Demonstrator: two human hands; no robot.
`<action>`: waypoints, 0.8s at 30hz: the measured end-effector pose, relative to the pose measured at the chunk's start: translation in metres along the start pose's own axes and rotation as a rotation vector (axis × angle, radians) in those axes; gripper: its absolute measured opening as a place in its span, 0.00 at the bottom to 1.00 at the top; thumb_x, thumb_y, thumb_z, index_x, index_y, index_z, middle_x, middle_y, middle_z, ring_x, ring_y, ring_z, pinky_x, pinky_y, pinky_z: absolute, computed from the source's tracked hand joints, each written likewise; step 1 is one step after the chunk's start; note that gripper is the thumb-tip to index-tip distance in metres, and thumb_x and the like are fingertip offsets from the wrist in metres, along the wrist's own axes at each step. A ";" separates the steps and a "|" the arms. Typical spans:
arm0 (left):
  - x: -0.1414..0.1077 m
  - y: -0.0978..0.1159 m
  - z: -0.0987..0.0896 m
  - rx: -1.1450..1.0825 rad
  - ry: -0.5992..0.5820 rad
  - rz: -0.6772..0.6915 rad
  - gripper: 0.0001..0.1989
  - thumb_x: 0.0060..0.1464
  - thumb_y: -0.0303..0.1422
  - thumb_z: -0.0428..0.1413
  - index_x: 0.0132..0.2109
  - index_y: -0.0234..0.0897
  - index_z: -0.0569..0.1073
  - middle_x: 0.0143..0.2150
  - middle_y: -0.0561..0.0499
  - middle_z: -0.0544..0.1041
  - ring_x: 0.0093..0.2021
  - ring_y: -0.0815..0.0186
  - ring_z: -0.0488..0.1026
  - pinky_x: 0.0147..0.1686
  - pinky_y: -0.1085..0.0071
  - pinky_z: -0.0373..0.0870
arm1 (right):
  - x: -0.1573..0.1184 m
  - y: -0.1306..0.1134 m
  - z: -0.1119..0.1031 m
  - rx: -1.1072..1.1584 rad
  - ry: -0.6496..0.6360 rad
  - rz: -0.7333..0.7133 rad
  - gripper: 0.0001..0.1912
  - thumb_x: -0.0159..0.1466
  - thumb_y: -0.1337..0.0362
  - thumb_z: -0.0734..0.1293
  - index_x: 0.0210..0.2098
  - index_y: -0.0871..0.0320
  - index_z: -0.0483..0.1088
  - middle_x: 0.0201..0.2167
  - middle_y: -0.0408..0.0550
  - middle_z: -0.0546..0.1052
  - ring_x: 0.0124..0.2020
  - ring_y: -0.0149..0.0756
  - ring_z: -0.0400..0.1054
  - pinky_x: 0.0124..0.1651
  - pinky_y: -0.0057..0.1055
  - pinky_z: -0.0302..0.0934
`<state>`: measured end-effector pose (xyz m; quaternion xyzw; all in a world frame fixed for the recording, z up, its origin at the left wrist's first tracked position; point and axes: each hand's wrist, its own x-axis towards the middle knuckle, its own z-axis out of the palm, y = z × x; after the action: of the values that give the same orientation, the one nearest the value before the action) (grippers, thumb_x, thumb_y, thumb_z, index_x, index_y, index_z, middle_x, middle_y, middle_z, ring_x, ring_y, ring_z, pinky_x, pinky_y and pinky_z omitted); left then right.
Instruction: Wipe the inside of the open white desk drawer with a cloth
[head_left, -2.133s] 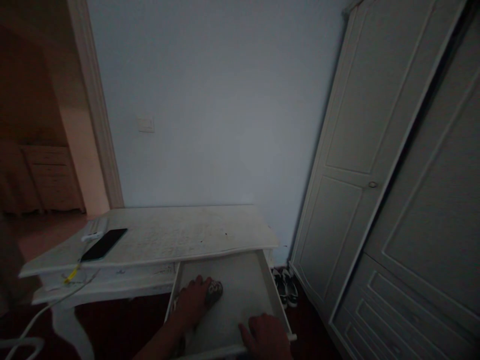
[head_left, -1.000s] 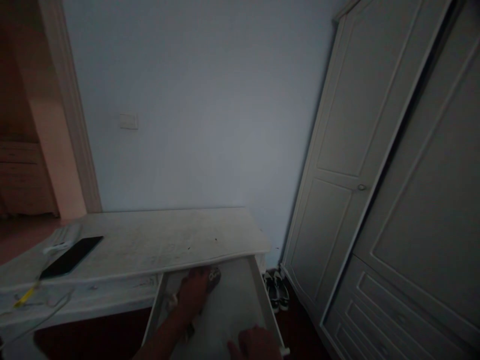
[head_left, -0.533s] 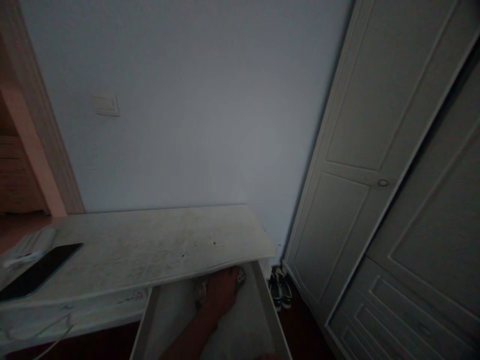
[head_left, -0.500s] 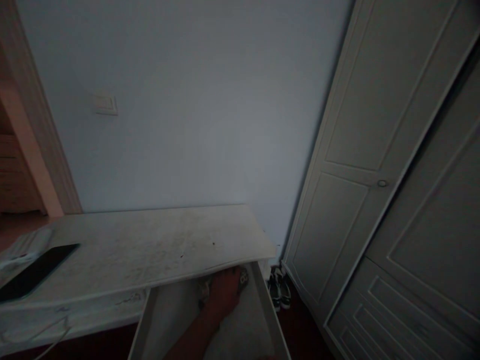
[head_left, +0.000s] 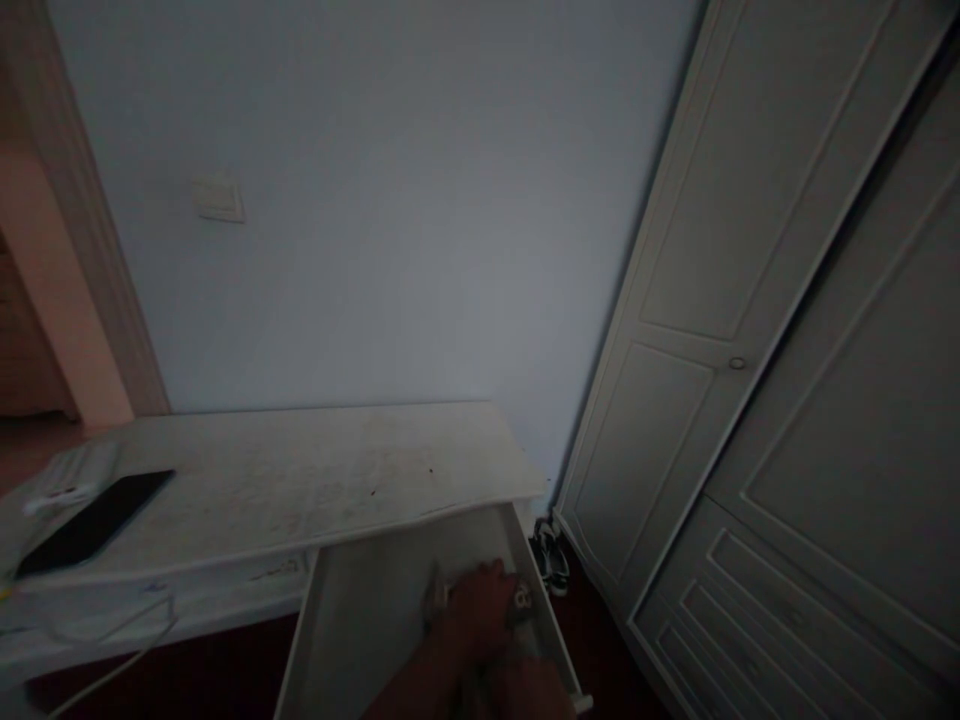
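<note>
Inside the pulled-out drawer (head_left: 360,620) of a white desk, my left hand (head_left: 476,605) is closed over a crumpled cloth. Dark fabric with pale lettering on the cloth (head_left: 522,598) sticks out to the right of the fingers, and a greyish part shows on the left. My right hand (head_left: 529,688) is low in the picture, close to the left wrist and the drawer's front right corner. Dimness and blur hide its fingers, so I cannot tell whether it grips anything.
On the worn desk top (head_left: 300,470) lie a dark flat tablet-like object (head_left: 94,525) and a whitish item (head_left: 75,470) at the left. A pale cable (head_left: 112,640) hangs below. Shoes (head_left: 551,560) stand between the desk and a wardrobe (head_left: 675,400).
My left hand has come from the back of the drawer toward its front right, bringing the cloth along. My right hand has come further into view at the bottom. The view has shifted slightly.
</note>
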<state>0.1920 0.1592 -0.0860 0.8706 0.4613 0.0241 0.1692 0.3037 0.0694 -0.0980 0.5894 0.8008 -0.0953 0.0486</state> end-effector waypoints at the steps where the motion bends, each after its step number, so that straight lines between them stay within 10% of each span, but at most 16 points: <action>1: -0.005 0.000 0.003 0.010 -0.027 0.034 0.28 0.54 0.39 0.60 0.63 0.46 0.73 0.66 0.40 0.73 0.60 0.45 0.75 0.58 0.48 0.75 | -0.004 -0.003 -0.005 0.011 0.031 -0.006 0.16 0.69 0.56 0.64 0.43 0.51 0.84 0.40 0.54 0.86 0.41 0.50 0.82 0.41 0.34 0.70; 10: -0.066 -0.036 -0.016 0.135 -0.175 0.132 0.22 0.49 0.43 0.64 0.52 0.50 0.80 0.55 0.43 0.78 0.53 0.45 0.78 0.52 0.48 0.75 | -0.024 -0.010 -0.019 0.011 0.180 -0.037 0.27 0.73 0.45 0.59 0.37 0.53 0.83 0.36 0.54 0.85 0.39 0.47 0.81 0.40 0.33 0.64; 17: -0.124 -0.091 -0.054 0.298 0.047 -0.294 0.31 0.58 0.29 0.53 0.68 0.45 0.69 0.69 0.36 0.68 0.66 0.40 0.68 0.61 0.41 0.67 | -0.025 -0.012 -0.025 0.055 0.197 -0.016 0.29 0.74 0.43 0.60 0.32 0.54 0.83 0.32 0.53 0.85 0.38 0.45 0.80 0.40 0.33 0.62; 24: -0.092 -0.104 -0.054 0.308 0.188 -0.525 0.35 0.61 0.23 0.45 0.74 0.41 0.61 0.70 0.31 0.69 0.65 0.38 0.70 0.59 0.38 0.68 | -0.023 -0.011 -0.021 0.082 0.149 0.011 0.28 0.72 0.42 0.61 0.33 0.53 0.83 0.33 0.54 0.85 0.40 0.47 0.80 0.43 0.35 0.65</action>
<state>0.0454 0.1531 -0.0576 0.7311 0.6822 -0.0100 -0.0075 0.3007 0.0488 -0.0719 0.6006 0.7944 -0.0834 -0.0348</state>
